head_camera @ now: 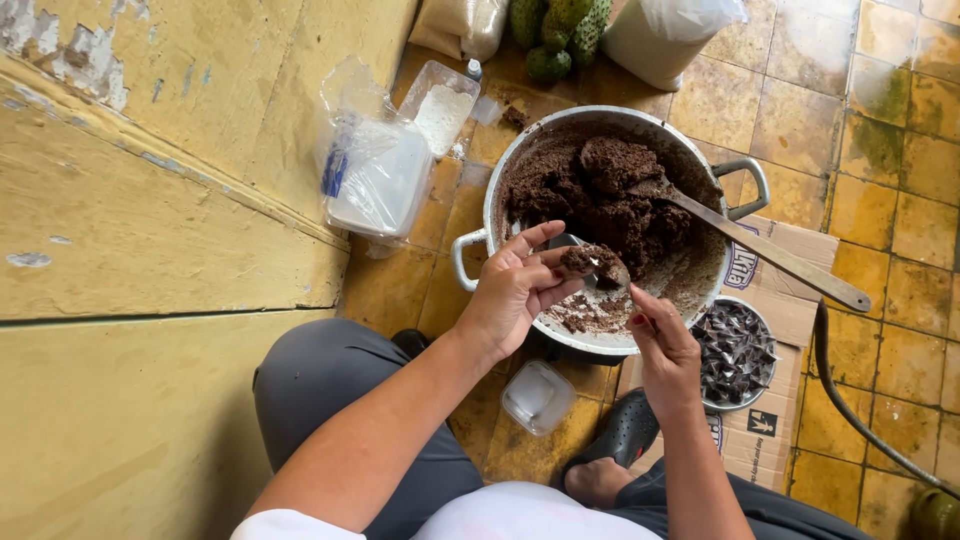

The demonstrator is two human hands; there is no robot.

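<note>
Over on the left by the yellow wall there's a clear plastic bag [372,180] of empty containers and an open plastic tub [443,110] with something white in it, so the packing side looks barely touched from here. Next, the left hand [515,290] is cupped palm-up with the fingers loosely curled, cradling a small lump of the brown paste [590,260] right over the near rim of the big metal pot [480,235]. The right hand [662,345] is pinching a small spoon [612,272] against that lump, looks like shaping one portion. The pot's mostly full, with a long wooden spoon [770,255] stuck in it, so I'd guess plenty is left to portion. To the right, a bowl [738,352] of dark folded wrappers sits on cardboard [790,300].
</note>
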